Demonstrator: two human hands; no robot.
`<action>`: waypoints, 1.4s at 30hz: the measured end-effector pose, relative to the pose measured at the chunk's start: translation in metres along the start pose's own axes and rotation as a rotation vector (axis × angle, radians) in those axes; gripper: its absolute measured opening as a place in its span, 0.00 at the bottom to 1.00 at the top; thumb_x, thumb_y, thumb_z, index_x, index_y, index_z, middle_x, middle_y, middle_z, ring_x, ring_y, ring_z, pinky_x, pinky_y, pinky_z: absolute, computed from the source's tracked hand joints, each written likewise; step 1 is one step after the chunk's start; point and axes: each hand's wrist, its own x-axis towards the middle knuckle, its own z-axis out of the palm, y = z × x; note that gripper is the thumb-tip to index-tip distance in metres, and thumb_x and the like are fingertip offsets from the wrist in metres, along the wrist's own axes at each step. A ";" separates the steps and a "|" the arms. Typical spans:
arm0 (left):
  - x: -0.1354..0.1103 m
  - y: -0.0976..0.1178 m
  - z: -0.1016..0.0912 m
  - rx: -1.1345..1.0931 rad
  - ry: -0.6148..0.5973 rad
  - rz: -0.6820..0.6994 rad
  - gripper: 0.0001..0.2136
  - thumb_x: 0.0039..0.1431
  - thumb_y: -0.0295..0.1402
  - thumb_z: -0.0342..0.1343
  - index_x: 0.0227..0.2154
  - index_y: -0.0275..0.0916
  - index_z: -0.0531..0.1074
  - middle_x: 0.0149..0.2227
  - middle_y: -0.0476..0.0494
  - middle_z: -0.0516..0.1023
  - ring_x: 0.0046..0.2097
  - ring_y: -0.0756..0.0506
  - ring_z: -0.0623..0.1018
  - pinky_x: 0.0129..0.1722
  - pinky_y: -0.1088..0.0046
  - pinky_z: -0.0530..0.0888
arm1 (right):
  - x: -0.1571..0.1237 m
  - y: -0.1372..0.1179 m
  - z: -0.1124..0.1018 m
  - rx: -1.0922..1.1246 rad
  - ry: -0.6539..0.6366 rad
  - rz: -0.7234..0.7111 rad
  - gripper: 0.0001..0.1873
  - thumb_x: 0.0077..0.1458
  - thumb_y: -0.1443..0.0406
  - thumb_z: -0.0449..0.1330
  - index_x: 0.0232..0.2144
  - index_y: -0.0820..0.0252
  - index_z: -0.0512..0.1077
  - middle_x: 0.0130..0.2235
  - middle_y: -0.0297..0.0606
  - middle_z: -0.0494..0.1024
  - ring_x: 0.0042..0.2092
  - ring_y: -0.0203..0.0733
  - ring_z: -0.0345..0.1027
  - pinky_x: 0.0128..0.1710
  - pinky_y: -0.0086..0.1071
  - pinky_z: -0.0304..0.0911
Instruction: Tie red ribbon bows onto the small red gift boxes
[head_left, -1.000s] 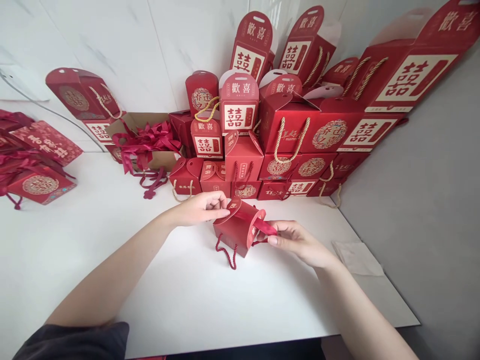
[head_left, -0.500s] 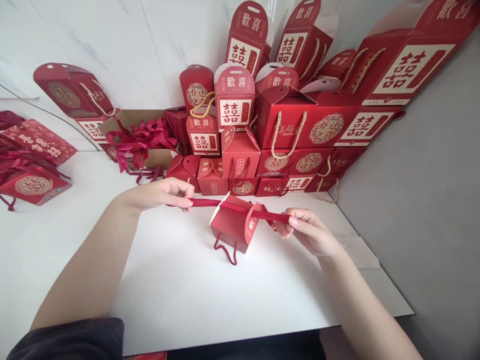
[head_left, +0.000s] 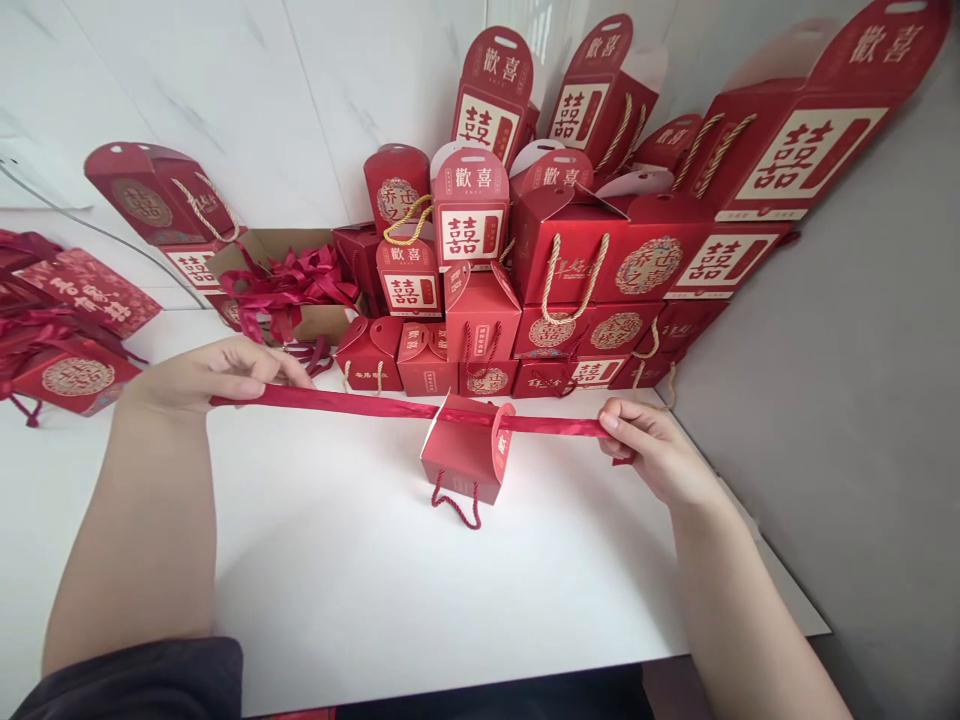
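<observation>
A small red gift box (head_left: 466, 452) stands on the white table, with a dark red cord handle (head_left: 459, 508) drooping from its near side. Through the top of the box runs a red satin ribbon (head_left: 337, 402), stretched nearly straight to both sides. Well left of the box, my left hand (head_left: 232, 372) pinches the ribbon between thumb and fingers. On the right, my right hand (head_left: 646, 445) grips the other stretch of ribbon, and a short tail of it shows below the fingers. Neither hand touches the box.
Stacked red gift boxes (head_left: 574, 245) line the wall behind. A brown cardboard box (head_left: 262, 242) of loose ribbons (head_left: 304, 280) stands at the back left. More ribboned boxes (head_left: 75, 370) lie at the far left of the white table (head_left: 450, 600). A grey wall (head_left: 847, 400) bounds the right.
My left hand has moved far to the left and my right hand a little to the right, drawing the ribbon out longer on both sides. The box stays nearly in place.
</observation>
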 end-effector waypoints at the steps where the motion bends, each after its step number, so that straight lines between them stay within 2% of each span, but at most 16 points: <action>1: 0.001 -0.005 -0.004 -0.019 -0.150 -0.014 0.31 0.33 0.57 0.67 0.10 0.33 0.59 0.31 0.39 0.81 0.35 0.42 0.75 0.44 0.53 0.70 | 0.000 -0.001 -0.003 -0.021 0.013 -0.013 0.20 0.58 0.52 0.61 0.24 0.58 0.61 0.22 0.27 0.58 0.24 0.32 0.48 0.24 0.30 0.44; 2: 0.001 -0.008 -0.007 -0.060 -0.228 -0.016 0.31 0.35 0.56 0.67 0.09 0.33 0.59 0.33 0.39 0.81 0.36 0.40 0.75 0.45 0.52 0.69 | 0.000 -0.004 -0.006 -0.044 0.028 -0.031 0.19 0.57 0.53 0.62 0.25 0.58 0.62 0.22 0.27 0.58 0.24 0.32 0.49 0.25 0.30 0.45; 3: 0.002 -0.010 -0.008 -0.116 -0.239 -0.004 0.31 0.34 0.56 0.66 0.08 0.33 0.57 0.34 0.39 0.82 0.37 0.39 0.75 0.45 0.51 0.69 | 0.000 -0.007 -0.010 -0.063 0.048 -0.051 0.18 0.56 0.53 0.63 0.25 0.58 0.63 0.22 0.27 0.59 0.24 0.32 0.50 0.25 0.30 0.47; 7: 0.003 -0.002 0.003 -0.358 0.058 0.068 0.34 0.24 0.55 0.65 0.06 0.34 0.48 0.26 0.42 0.78 0.28 0.43 0.71 0.36 0.53 0.70 | 0.003 -0.030 -0.017 -0.159 0.224 -0.137 0.14 0.52 0.56 0.67 0.30 0.57 0.70 0.24 0.30 0.67 0.27 0.34 0.58 0.27 0.31 0.53; 9: 0.003 0.013 0.011 -0.460 0.151 0.095 0.35 0.24 0.56 0.64 0.06 0.35 0.46 0.18 0.42 0.72 0.23 0.49 0.66 0.30 0.58 0.70 | 0.009 -0.046 -0.016 -0.174 0.334 -0.198 0.13 0.50 0.57 0.69 0.32 0.57 0.71 0.25 0.31 0.69 0.28 0.35 0.61 0.28 0.31 0.56; 11: 0.005 0.033 0.021 -0.562 0.194 0.146 0.32 0.26 0.57 0.63 0.06 0.37 0.49 0.14 0.43 0.66 0.20 0.50 0.63 0.25 0.62 0.68 | 0.018 -0.064 -0.010 -0.126 0.414 -0.281 0.12 0.49 0.58 0.69 0.32 0.56 0.72 0.27 0.32 0.70 0.28 0.36 0.62 0.29 0.32 0.59; 13: 0.006 0.060 0.035 -0.640 0.198 0.176 0.25 0.28 0.56 0.63 0.09 0.39 0.61 0.17 0.42 0.69 0.22 0.48 0.67 0.23 0.65 0.67 | 0.028 -0.082 0.002 -0.062 0.454 -0.386 0.11 0.49 0.59 0.70 0.31 0.54 0.72 0.29 0.33 0.71 0.29 0.36 0.64 0.31 0.33 0.62; 15: 0.007 0.089 0.055 -0.675 0.231 0.212 0.20 0.31 0.52 0.65 0.18 0.38 0.72 0.22 0.41 0.75 0.26 0.46 0.72 0.25 0.66 0.68 | 0.038 -0.099 0.019 -0.019 0.476 -0.494 0.12 0.48 0.59 0.70 0.30 0.53 0.70 0.28 0.32 0.70 0.28 0.37 0.65 0.31 0.34 0.65; 18: 0.007 0.125 0.097 -0.620 0.260 0.277 0.11 0.40 0.38 0.68 0.26 0.40 0.76 0.28 0.46 0.79 0.28 0.48 0.75 0.28 0.69 0.70 | 0.046 -0.114 0.054 -0.038 0.432 -0.553 0.10 0.53 0.56 0.66 0.31 0.53 0.71 0.27 0.32 0.70 0.27 0.37 0.66 0.30 0.34 0.64; 20: 0.007 0.138 0.125 -0.615 0.346 0.309 0.09 0.46 0.37 0.67 0.29 0.42 0.75 0.29 0.49 0.79 0.34 0.46 0.79 0.34 0.68 0.74 | 0.048 -0.116 0.078 -0.050 0.385 -0.532 0.10 0.54 0.55 0.65 0.30 0.54 0.72 0.27 0.31 0.71 0.27 0.35 0.66 0.29 0.32 0.63; 23: 0.010 0.139 0.153 -0.627 0.303 0.239 0.14 0.48 0.37 0.68 0.37 0.44 0.73 0.29 0.50 0.80 0.36 0.45 0.80 0.39 0.68 0.76 | 0.048 -0.112 0.106 -0.040 0.253 -0.465 0.11 0.54 0.56 0.64 0.29 0.58 0.74 0.26 0.32 0.73 0.27 0.34 0.64 0.28 0.31 0.62; 27: 0.015 0.127 0.162 -0.584 0.327 0.226 0.11 0.49 0.39 0.68 0.31 0.40 0.74 0.30 0.48 0.79 0.34 0.48 0.78 0.38 0.71 0.75 | 0.049 -0.105 0.118 -0.009 0.107 -0.403 0.12 0.55 0.56 0.63 0.31 0.60 0.76 0.26 0.32 0.74 0.27 0.34 0.65 0.29 0.29 0.63; 30: 0.018 0.123 0.163 -0.553 0.358 0.240 0.10 0.50 0.40 0.67 0.28 0.40 0.74 0.30 0.48 0.77 0.33 0.49 0.76 0.36 0.72 0.73 | 0.051 -0.104 0.118 0.007 0.098 -0.396 0.12 0.56 0.57 0.63 0.30 0.59 0.75 0.26 0.32 0.73 0.28 0.34 0.67 0.31 0.30 0.65; 36: 0.019 0.124 0.169 -0.617 0.229 0.251 0.10 0.53 0.38 0.65 0.27 0.39 0.71 0.32 0.48 0.76 0.36 0.48 0.76 0.39 0.71 0.74 | 0.054 -0.103 0.117 0.044 0.110 -0.412 0.10 0.56 0.58 0.63 0.30 0.58 0.75 0.26 0.31 0.72 0.29 0.35 0.66 0.32 0.30 0.65; 39: 0.020 0.123 0.170 -0.620 0.247 0.249 0.10 0.53 0.37 0.65 0.27 0.39 0.71 0.29 0.49 0.75 0.33 0.50 0.75 0.36 0.73 0.72 | 0.054 -0.103 0.117 0.033 0.095 -0.421 0.10 0.57 0.58 0.62 0.29 0.58 0.75 0.25 0.32 0.72 0.29 0.34 0.65 0.32 0.29 0.65; 42: 0.020 0.122 0.171 -0.597 0.294 0.239 0.11 0.52 0.37 0.65 0.26 0.39 0.70 0.26 0.50 0.72 0.30 0.51 0.73 0.32 0.74 0.70 | 0.053 -0.103 0.117 0.008 0.077 -0.422 0.17 0.59 0.54 0.59 0.25 0.59 0.73 0.25 0.34 0.72 0.30 0.36 0.65 0.33 0.30 0.65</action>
